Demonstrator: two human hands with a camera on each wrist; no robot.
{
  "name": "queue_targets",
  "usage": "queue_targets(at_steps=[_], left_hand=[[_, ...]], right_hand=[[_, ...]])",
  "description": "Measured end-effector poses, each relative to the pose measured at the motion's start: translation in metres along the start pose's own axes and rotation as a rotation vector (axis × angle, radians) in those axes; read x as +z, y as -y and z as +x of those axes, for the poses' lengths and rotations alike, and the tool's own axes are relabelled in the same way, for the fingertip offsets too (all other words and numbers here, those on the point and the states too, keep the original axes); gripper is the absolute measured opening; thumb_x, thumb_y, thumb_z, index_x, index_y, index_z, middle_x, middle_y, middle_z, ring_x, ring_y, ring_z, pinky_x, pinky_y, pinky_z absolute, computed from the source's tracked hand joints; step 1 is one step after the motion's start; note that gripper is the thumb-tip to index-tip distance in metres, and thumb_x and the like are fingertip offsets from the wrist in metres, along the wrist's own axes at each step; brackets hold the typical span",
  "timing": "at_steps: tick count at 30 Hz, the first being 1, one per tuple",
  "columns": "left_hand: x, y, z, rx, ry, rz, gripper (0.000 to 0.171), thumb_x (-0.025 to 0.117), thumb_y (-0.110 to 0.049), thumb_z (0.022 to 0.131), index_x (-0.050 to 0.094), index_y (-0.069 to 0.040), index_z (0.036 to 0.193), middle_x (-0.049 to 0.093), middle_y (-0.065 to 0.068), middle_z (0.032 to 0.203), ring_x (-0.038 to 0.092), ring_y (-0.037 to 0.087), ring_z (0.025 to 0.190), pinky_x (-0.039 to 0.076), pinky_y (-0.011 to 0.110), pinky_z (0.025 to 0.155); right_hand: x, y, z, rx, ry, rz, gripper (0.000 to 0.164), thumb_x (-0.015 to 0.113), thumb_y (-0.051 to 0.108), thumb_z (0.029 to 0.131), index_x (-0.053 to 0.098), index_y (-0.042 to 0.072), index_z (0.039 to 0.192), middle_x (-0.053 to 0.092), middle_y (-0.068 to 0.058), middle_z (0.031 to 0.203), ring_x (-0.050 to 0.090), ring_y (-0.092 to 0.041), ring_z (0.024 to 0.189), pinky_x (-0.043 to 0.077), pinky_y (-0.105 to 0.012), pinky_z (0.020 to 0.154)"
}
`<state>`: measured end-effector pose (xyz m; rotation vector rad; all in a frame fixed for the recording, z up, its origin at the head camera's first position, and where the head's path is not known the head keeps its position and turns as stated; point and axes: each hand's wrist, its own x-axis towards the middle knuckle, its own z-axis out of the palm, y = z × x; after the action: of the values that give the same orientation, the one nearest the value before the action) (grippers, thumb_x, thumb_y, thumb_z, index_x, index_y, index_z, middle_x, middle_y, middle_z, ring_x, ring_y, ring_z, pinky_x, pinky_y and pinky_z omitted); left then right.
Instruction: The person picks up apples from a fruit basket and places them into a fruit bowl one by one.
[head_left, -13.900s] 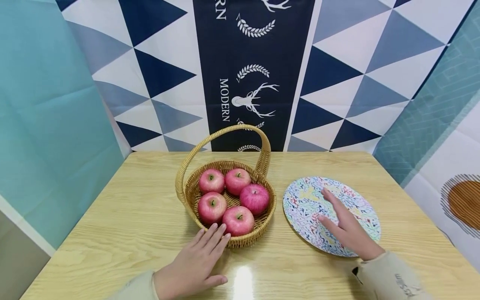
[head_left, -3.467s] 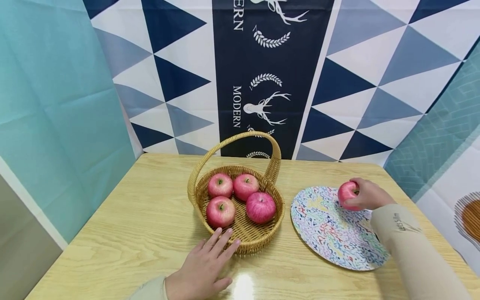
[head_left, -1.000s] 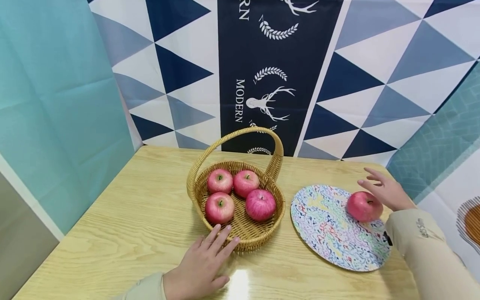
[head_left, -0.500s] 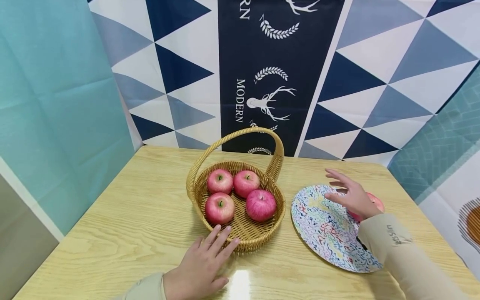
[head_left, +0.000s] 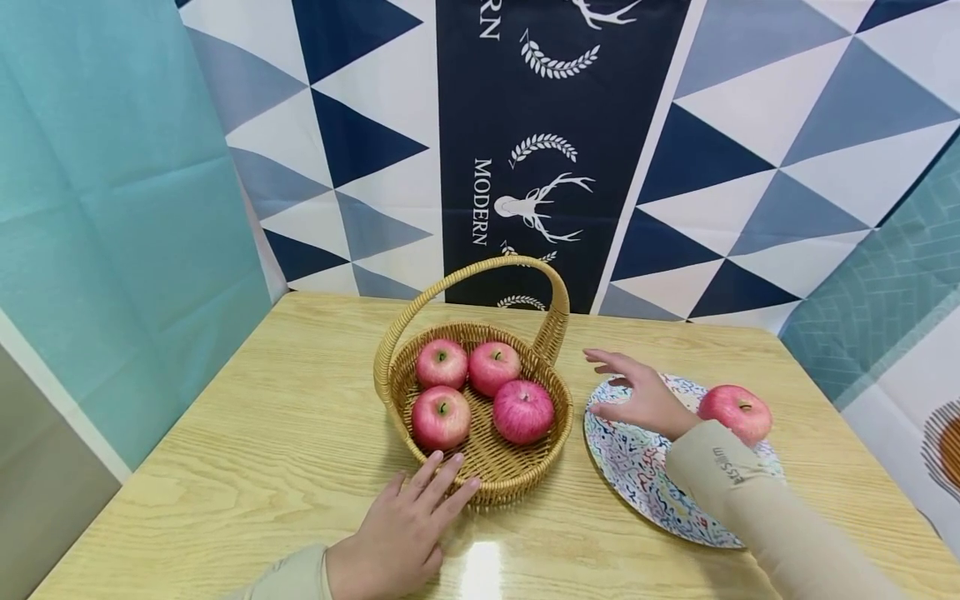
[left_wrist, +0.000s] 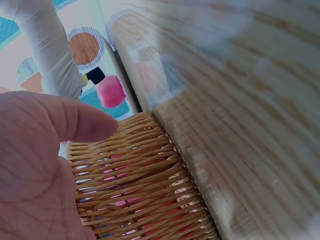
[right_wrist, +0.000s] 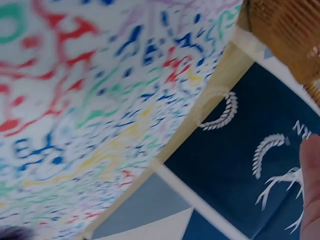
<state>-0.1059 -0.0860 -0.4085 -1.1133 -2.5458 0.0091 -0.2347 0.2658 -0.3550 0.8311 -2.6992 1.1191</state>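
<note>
Head view: the right hand [head_left: 637, 398] gapes empty, right of the basket [head_left: 510, 492] — best lowered wide over an apple [head_left: 522, 412] inside. Left wrist: the loose left hand [left_wrist: 35, 160] beside the basket should brace lightly; right wrist: pass above the plate [right_wrist: 115, 115] beside it.

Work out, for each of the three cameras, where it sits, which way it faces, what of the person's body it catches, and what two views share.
Head: on the head, facing forward and down at the table, basket and round patterned board; left hand, right hand and sleeves show.
Left wrist: facing the basket's woven side, view tilted; thumb and palm loom large.
Right wrist: facing across the board toward the backdrop; part of one digit shows.
Shared by head and right wrist: board, basket, backdrop.
</note>
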Motion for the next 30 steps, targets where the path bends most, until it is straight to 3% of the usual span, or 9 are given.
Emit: queue_targets(at_steps=[5,11,20,26,30], left_hand=[[0.002,0.000,-0.001,-0.004,-0.016,0.008,0.075,0.068,-0.025,0.073,0.044,-0.013,0.143,0.042,0.014,0.145,0.043,0.032,0.130,0.050,0.050,0.081],[0.001,0.000,0.000,-0.001,0.017,-0.011,0.076,0.068,-0.037,0.078,0.041,-0.013,0.145,0.039,0.014,0.148,0.040,0.032,0.132,0.049,0.051,0.084],[-0.001,-0.002,0.002,-0.025,0.076,-0.061,0.073,0.061,-0.050,0.088,0.039,-0.012,0.146,0.035,0.016,0.150,0.035,0.033,0.135,0.049,0.051,0.084],[0.000,-0.002,0.001,-0.024,0.054,-0.085,0.075,0.061,-0.054,0.086,0.040,-0.012,0.145,0.036,0.017,0.149,0.035,0.035,0.135,0.050,0.051,0.081],[-0.002,-0.001,0.001,-0.025,0.078,-0.072,0.077,0.063,-0.053,0.085,0.040,-0.012,0.145,0.035,0.017,0.150,0.035,0.035,0.135,0.050,0.050,0.081]], right_hand=[[0.011,0.009,0.011,-0.078,-0.019,0.010,0.073,0.079,0.012,0.074,0.046,-0.001,0.138,0.048,-0.023,0.136,0.048,-0.039,0.117,0.048,-0.054,0.087],[0.022,0.013,0.017,-0.108,-0.044,0.043,0.076,0.081,0.005,0.069,0.047,-0.003,0.136,0.048,-0.023,0.135,0.047,-0.040,0.118,0.046,-0.056,0.088],[0.038,0.018,0.026,-0.172,-0.008,-0.005,0.080,0.084,0.015,0.067,0.047,-0.003,0.136,0.042,-0.025,0.139,0.041,-0.044,0.125,0.044,-0.061,0.089],[0.045,0.022,0.026,-0.187,0.006,-0.126,0.082,0.084,0.026,0.066,0.049,0.002,0.136,0.042,-0.024,0.140,0.042,-0.045,0.126,0.041,-0.063,0.091],[0.048,0.025,0.029,-0.231,-0.005,-0.194,0.083,0.084,0.032,0.064,0.051,0.004,0.134,0.043,-0.025,0.140,0.042,-0.045,0.126,0.040,-0.063,0.091]])
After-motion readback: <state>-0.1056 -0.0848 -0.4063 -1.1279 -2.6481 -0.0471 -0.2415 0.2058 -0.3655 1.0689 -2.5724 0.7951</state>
